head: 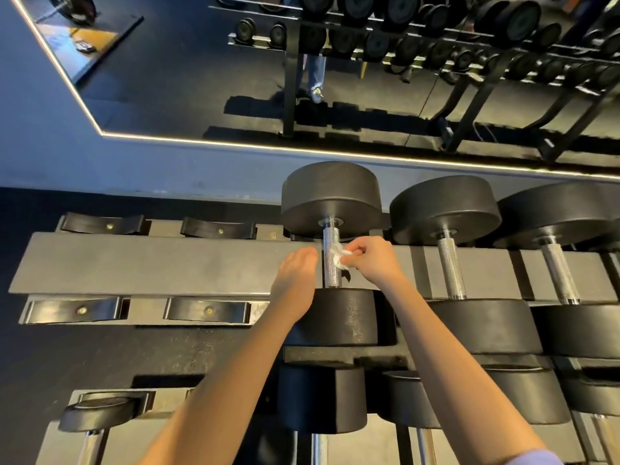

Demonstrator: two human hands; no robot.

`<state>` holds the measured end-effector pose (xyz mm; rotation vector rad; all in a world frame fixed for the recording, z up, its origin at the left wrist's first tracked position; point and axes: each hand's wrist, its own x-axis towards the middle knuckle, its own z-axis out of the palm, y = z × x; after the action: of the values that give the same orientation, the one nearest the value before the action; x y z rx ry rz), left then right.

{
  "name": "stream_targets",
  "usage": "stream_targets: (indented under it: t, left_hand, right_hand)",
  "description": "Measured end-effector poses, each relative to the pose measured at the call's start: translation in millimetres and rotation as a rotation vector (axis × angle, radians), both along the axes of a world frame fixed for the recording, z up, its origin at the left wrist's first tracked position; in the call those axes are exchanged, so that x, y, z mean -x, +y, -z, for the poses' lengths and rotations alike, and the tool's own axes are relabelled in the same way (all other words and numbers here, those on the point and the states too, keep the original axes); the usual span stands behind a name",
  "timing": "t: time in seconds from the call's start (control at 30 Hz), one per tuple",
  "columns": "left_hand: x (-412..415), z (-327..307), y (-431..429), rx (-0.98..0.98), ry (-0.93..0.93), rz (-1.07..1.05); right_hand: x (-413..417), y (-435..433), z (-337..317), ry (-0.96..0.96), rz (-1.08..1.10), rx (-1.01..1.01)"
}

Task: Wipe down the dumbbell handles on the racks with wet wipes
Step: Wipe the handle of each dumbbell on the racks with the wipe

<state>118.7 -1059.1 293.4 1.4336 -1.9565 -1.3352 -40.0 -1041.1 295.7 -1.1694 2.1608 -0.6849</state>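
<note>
At centre the right hand (375,260) pinches a wipe (340,258) against the handle (331,239); the left hand (295,280) lies open just left of it. The rack bar (151,263) stretches left; another dumbbell (446,209) stands near on the right.

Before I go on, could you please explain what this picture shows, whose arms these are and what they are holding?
There is no machine here. The single picture comes from a camera worn on a person's head, looking down along their two bare arms. Below them stands a dark rack of weights. Three show on its top level, and there are empty cradles to the left. The right hand pinches a crumpled white wipe against the metal handle of the leftmost dumbbell. The left hand holds nothing. It lies with fairly straight fingers just beside that handle, and I cannot tell whether it touches it. The shiny panel above is a mirror that reflects more racks.
</note>
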Motion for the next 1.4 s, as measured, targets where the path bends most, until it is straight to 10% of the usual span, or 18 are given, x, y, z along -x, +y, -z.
stream_targets:
  t: [0.33,1.4]
  left_hand:
    - [4.3,4.0,-1.8,-0.064,0.092,-0.12]
    - [5.6,9.9,-1.9,-0.045,0.146,-0.184]
  right_hand:
    - [-4.8,-23.8,-2.3,0.028,0.094,0.231]
    - [-2.5,-12.5,3.2,0.09,-0.074,0.069]
